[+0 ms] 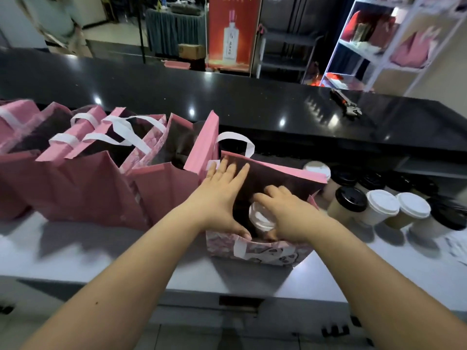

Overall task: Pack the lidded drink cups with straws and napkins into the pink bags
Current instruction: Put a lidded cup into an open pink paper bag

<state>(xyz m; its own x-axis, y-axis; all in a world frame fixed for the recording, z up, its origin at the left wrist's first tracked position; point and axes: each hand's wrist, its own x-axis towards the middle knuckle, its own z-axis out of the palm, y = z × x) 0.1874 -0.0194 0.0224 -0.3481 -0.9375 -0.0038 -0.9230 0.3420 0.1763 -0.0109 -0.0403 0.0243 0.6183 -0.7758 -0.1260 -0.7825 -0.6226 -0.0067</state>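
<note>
An open pink bag with white handles stands on the white counter in front of me. My left hand spreads its mouth, fingers flat against the left inner wall and thumb on the near rim. My right hand is wrapped around a white-lidded cup inside the bag. To the right stand more lidded cups, some with white lids and some with black lids. No straws or napkins can be made out.
Several other pink bags stand open in a row to the left. A raised black counter runs behind them, with a small tool on its right part. White papers lie at the far right edge. A person stands far back left.
</note>
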